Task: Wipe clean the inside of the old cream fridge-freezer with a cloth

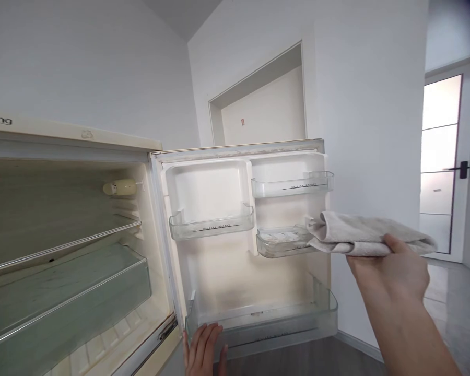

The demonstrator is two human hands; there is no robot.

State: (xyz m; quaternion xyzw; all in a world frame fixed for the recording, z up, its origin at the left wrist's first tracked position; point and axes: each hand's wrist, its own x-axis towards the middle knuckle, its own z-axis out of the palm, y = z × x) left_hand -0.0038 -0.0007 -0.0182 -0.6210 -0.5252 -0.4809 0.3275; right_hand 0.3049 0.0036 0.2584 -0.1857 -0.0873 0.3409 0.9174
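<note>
My right hand [399, 269] is closed around a folded light grey cloth [368, 235], thumb on top and the other fingers underneath. The cloth's left end overlaps the right end of a clear middle door bin [274, 249]; I cannot tell if they touch. At the bottom, my left hand [203, 347] lies at the left end of the large lower door bin [282, 334], its fingers stretched out and thumb apart. The open fridge door [219, 271] also carries a left bin [211, 225] and an upper right bin [293, 186].
To the left is the fridge compartment, with a glass shelf [62, 245], a greenish clear drawer [82, 308] and a yellowish lamp housing [121, 187]. Behind the door are a white wall [368, 130] and a recess [266, 104]. A glass-paned door [441, 167] stands far right.
</note>
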